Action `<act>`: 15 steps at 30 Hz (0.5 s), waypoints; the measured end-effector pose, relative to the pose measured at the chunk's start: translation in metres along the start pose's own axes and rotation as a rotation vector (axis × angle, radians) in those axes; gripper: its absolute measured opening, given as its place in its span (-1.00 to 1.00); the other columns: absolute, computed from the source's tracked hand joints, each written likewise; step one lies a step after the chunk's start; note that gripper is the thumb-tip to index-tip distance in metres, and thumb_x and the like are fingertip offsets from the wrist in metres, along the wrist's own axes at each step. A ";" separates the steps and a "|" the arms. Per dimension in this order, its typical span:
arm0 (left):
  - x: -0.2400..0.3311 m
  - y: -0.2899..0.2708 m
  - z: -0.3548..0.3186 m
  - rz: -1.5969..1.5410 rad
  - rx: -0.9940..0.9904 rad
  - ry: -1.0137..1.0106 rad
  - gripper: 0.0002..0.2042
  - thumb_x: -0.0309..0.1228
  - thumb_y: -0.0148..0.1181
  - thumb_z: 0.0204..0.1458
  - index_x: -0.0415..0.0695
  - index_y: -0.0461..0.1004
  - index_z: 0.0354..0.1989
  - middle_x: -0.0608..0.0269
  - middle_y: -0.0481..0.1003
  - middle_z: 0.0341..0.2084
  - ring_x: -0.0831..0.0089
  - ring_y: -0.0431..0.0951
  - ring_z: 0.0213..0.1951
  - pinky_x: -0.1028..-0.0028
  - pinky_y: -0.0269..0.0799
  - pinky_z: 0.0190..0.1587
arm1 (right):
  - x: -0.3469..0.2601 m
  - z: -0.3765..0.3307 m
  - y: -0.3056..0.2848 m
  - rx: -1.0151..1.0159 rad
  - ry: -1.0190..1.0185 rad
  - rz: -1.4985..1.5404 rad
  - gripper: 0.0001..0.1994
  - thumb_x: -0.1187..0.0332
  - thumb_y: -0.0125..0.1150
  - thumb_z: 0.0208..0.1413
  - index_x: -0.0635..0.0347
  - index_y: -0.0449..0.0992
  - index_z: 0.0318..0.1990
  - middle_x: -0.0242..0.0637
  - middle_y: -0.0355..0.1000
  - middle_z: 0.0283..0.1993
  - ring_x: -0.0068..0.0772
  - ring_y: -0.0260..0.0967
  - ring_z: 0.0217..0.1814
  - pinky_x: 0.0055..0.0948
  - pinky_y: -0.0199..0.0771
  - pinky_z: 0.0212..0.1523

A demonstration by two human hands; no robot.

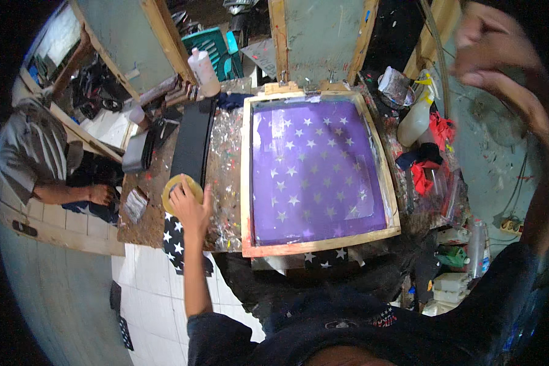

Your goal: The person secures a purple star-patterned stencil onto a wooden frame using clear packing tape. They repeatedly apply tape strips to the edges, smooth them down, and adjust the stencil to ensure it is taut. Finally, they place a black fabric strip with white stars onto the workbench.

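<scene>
My left hand (190,210) is at the table's left side, its fingers closed over a yellowish roll of tape (196,188). The roll sits at the near end of a long black board (191,143). Black cloth with white stars (173,239) hangs over the table edge below it. To the right lies a wooden-framed printing screen (246,183) with a purple mesh (316,157) patterned with pale stars. High at the far right, away from the table, my right hand (491,58) is raised with curled fingers. It is blurred, and anything between its fingers is hidden.
A clear spray bottle (416,121), a paint-smeared can (396,87) and red and black rags (426,165) stand right of the screen. A plastic bottle (204,72) is at the back left. Another person's hand (102,194) is near the table's left edge.
</scene>
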State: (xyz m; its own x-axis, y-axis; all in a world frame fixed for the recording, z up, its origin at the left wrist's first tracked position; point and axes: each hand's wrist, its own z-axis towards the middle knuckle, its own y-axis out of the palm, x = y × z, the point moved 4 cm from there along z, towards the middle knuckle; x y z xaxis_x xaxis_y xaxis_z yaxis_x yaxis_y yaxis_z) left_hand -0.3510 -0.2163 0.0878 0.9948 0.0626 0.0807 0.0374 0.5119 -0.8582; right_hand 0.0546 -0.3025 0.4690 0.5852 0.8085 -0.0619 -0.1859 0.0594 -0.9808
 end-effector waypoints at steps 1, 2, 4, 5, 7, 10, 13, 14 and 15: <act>0.029 -0.023 0.003 -0.110 0.037 -0.016 -0.19 0.08 0.31 -0.01 -0.27 0.26 0.30 -0.17 0.43 -0.05 -0.05 0.42 0.00 0.11 0.25 0.11 | -0.002 0.005 0.002 -0.021 0.031 0.032 -0.89 0.48 0.28 0.14 0.33 0.62 -0.22 -0.24 0.52 -0.23 -0.45 0.45 -0.23 -0.45 0.46 -0.19; 0.066 -0.048 0.004 -0.547 0.074 0.073 -0.19 0.07 0.34 -0.05 -0.26 0.29 0.27 -0.12 0.43 0.00 -0.01 0.41 0.08 0.12 0.22 0.19 | -0.002 0.012 0.004 -0.046 0.061 0.074 -0.88 0.46 0.27 0.15 0.32 0.62 -0.22 -0.23 0.51 -0.22 -0.44 0.45 -0.23 -0.44 0.47 -0.19; 0.162 -0.086 -0.008 -1.380 -0.174 0.181 -0.09 0.04 0.49 -0.27 -0.23 0.31 0.25 0.00 0.39 0.17 0.16 0.37 0.21 0.16 0.20 0.29 | 0.001 0.027 0.006 -0.099 0.121 0.156 -0.87 0.42 0.27 0.17 0.29 0.63 -0.21 -0.22 0.51 -0.19 -0.43 0.46 -0.22 -0.42 0.49 -0.19; 0.204 -0.105 -0.013 -1.628 -0.321 0.274 0.00 0.00 0.55 -0.33 -0.20 0.21 0.31 0.00 0.37 0.19 0.18 0.38 0.22 0.18 0.23 0.29 | 0.004 0.033 0.006 -0.133 0.154 0.192 -0.86 0.40 0.27 0.18 0.28 0.63 -0.21 -0.21 0.51 -0.18 -0.42 0.47 -0.21 -0.41 0.50 -0.19; 0.278 -0.139 -0.027 -1.809 -0.429 0.477 -0.05 -0.16 0.53 -0.22 -0.16 0.13 0.37 -0.01 0.40 0.17 0.24 0.42 0.19 0.22 0.30 0.24 | 0.008 0.039 0.004 -0.124 0.180 0.211 -0.84 0.36 0.27 0.21 0.26 0.64 -0.20 -0.20 0.51 -0.15 -0.41 0.48 -0.20 -0.40 0.52 -0.18; 0.341 -0.141 -0.031 -2.032 -0.836 0.304 -0.33 -0.40 0.41 0.02 -0.18 0.22 0.30 0.01 0.52 0.03 0.32 0.53 0.07 0.31 0.42 0.14 | 0.014 0.031 -0.003 0.028 0.119 0.072 -0.84 0.34 0.28 0.21 0.24 0.64 -0.21 -0.25 0.49 -0.20 -0.43 0.46 -0.23 -0.41 0.51 -0.22; 0.357 -0.116 -0.033 -1.954 -1.239 0.459 -0.51 -0.50 0.31 0.10 -0.21 0.31 0.22 0.03 0.56 -0.03 0.34 0.59 -0.01 0.35 0.48 0.08 | 0.028 0.009 -0.014 0.184 0.159 -0.075 -0.86 0.33 0.29 0.21 0.22 0.63 -0.25 -0.32 0.46 -0.26 -0.49 0.40 -0.30 -0.41 0.45 -0.26; 0.353 -0.106 -0.035 -1.857 -1.256 0.607 -0.55 -0.53 0.27 0.13 -0.22 0.34 0.20 0.02 0.57 -0.04 0.34 0.60 -0.02 0.36 0.50 0.06 | 0.037 -0.001 -0.023 0.207 0.233 -0.066 -0.86 0.33 0.29 0.20 0.22 0.62 -0.27 -0.33 0.46 -0.28 -0.50 0.38 -0.32 -0.40 0.42 -0.28; 0.349 -0.095 -0.039 -1.715 -1.302 0.739 -0.60 -0.56 0.23 0.15 -0.23 0.36 0.17 0.02 0.58 -0.05 0.34 0.61 -0.04 0.36 0.51 0.04 | 0.047 -0.013 -0.033 0.231 0.307 -0.055 -0.85 0.33 0.30 0.20 0.22 0.61 -0.30 -0.34 0.45 -0.30 -0.51 0.35 -0.34 -0.39 0.39 -0.31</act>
State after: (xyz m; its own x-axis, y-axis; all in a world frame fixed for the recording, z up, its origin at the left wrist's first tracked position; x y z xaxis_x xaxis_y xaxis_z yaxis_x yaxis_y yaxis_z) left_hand -0.0034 -0.2765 0.1776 -0.1853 -0.0601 0.9808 0.3279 -0.9447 0.0040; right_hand 0.0979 -0.2742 0.4964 0.8016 0.5900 -0.0968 -0.2998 0.2565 -0.9189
